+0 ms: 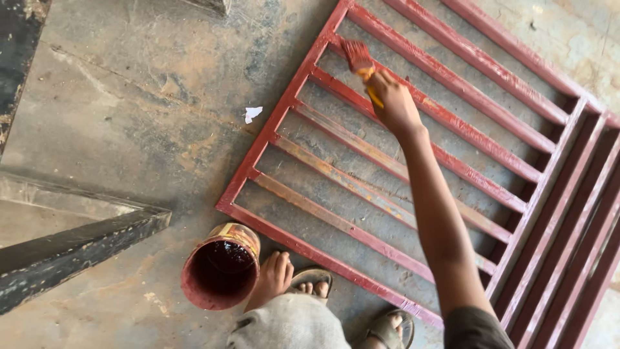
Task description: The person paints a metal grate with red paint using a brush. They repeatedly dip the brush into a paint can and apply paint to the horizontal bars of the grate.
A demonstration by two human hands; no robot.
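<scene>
right hand clenched on paintbrush | bristles on red metal grille bar, far corner | brush light, stiff, grip handle | left hand unseen | paint can near edge

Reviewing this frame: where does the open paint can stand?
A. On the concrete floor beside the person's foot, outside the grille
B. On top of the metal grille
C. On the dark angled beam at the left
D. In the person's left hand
A: the paint can sits on the concrete floor next to the foot, just outside the red grille, while the right hand holds the paintbrush.
</scene>
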